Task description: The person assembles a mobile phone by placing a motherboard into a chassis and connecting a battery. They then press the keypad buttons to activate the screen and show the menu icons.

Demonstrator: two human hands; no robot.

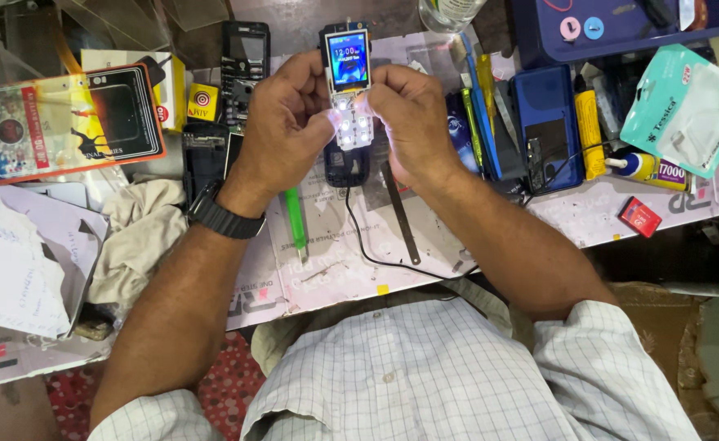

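Both hands — left hand (282, 122) | right hand (408, 114) | fingers clenched round lit phone board (349, 86)

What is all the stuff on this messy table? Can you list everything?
small phone: one, lit screen and glowing keypad, held in both hands
black cable: one, below the phone
green tool: one, under the left wrist
metal strip: one, under the right wrist
blue phone: one, right
glue tube: one, yellow-white, right
red card: one, right edge
cloth: one, beige, left
left hand: on the phone, black watch
right hand: on the phone
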